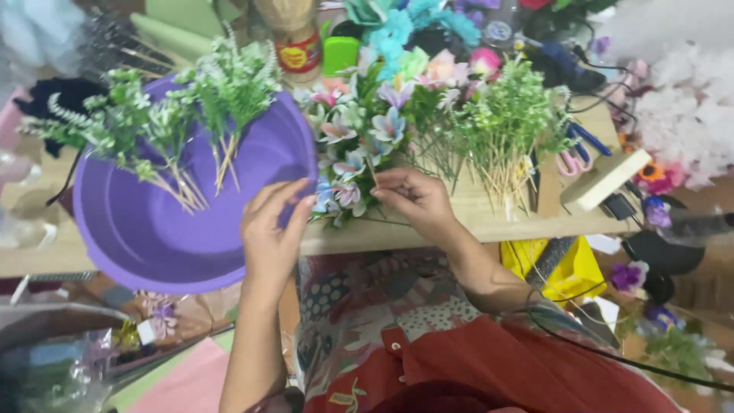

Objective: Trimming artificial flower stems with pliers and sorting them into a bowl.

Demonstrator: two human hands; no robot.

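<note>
Head view: cluttered wooden table, purple basin.

Left hand against flower bunch, right hand pinching a stem, purple basin beside

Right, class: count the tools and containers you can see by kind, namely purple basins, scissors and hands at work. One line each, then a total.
Purple basin: 1
Scissors: 2, one pink-handled, one blue-handled
Hands: 2, left hand and right hand
Total: 5
</note>
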